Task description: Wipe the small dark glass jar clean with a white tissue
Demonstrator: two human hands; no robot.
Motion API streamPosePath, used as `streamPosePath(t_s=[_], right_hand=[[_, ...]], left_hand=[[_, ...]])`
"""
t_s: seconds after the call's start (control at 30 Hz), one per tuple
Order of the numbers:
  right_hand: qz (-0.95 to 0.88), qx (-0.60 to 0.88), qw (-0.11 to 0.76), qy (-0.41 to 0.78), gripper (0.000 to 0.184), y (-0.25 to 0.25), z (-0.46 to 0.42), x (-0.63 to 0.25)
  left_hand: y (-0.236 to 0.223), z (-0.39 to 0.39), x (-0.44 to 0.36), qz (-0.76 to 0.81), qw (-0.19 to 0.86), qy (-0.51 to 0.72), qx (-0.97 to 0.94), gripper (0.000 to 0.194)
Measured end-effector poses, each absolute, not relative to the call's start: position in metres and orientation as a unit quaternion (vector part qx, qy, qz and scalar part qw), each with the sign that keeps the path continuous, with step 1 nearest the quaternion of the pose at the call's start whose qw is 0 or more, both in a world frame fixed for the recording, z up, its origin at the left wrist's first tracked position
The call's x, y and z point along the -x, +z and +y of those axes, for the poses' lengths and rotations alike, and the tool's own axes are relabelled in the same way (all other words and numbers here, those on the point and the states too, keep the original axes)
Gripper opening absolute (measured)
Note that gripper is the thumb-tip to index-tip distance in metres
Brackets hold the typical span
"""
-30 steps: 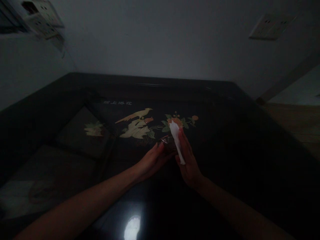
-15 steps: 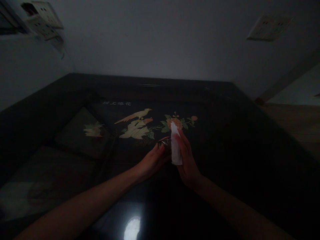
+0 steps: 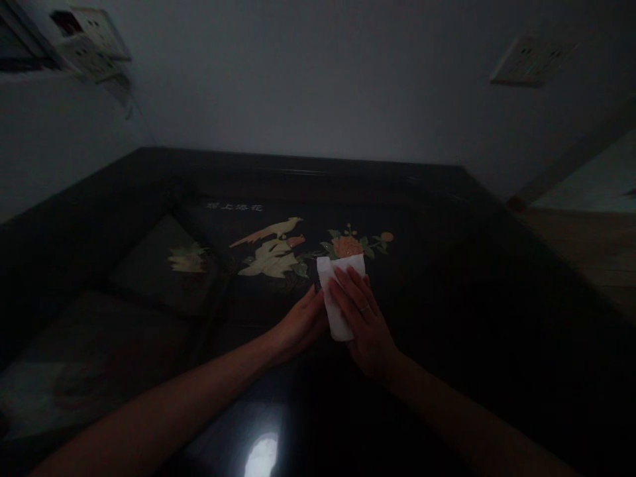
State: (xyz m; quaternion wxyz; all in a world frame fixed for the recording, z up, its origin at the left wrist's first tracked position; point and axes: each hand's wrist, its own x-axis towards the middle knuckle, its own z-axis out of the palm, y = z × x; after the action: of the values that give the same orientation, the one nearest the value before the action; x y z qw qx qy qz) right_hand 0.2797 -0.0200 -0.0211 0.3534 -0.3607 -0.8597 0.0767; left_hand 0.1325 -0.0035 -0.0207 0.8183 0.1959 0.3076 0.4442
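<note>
My right hand lies over a folded white tissue and presses it down, fingers together on top; a ring shows on one finger. My left hand is cupped against the tissue's left side, its fingers curled round something that the tissue hides. Both hands rest on a glossy black table, just in front of an inlaid orange flower.
An inlaid bird picture lies left of the flower. A lamp's reflection glints at the table's near edge. Wall sockets sit at upper left and upper right. Wooden floor shows at right. The room is dim.
My right hand turned from edge-on to palm down, laying the tissue flat over the small shiny object that my left hand held. That object is now covered.
</note>
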Motion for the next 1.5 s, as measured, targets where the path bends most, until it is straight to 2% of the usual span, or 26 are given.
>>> streamPosePath(t_s=[0.2, 0.37, 0.53, 0.7, 0.97, 1.27, 1.5], right_hand=[[-0.771, 0.409, 0.436, 0.218, 0.062, -0.03, -0.016, -0.282], [-0.707, 0.443, 0.457, 0.309, 0.055, -0.04, -0.013, -0.28], [-0.739, 0.418, 0.456, 0.267, 0.062, -0.035, -0.016, -0.279], [-0.797, 0.393, 0.417, 0.191, 0.068, -0.025, -0.017, -0.28], [-0.847, 0.344, 0.383, 0.133, 0.064, -0.022, -0.015, -0.282], [-0.705, 0.415, 0.469, 0.334, 0.057, -0.032, -0.011, -0.284], [-0.643, 0.324, 0.495, 0.486, 0.093, -0.032, -0.004, -0.291]], left_hand=[[-0.023, -0.002, -0.131, 0.245, 0.823, 0.451, -0.244, 0.048], [-0.023, -0.002, -0.128, 0.241, 0.818, 0.448, -0.271, 0.048], [-0.029, -0.002, -0.129, 0.239, 0.817, 0.446, -0.278, 0.051], [-0.032, -0.003, -0.132, 0.23, 0.814, 0.46, -0.271, 0.051], [-0.023, -0.002, -0.133, 0.276, 0.814, 0.457, -0.229, 0.044], [-0.021, -0.002, -0.13, 0.248, 0.818, 0.449, -0.259, 0.049], [-0.02, 0.0, -0.131, 0.268, 0.799, 0.47, -0.262, 0.049]])
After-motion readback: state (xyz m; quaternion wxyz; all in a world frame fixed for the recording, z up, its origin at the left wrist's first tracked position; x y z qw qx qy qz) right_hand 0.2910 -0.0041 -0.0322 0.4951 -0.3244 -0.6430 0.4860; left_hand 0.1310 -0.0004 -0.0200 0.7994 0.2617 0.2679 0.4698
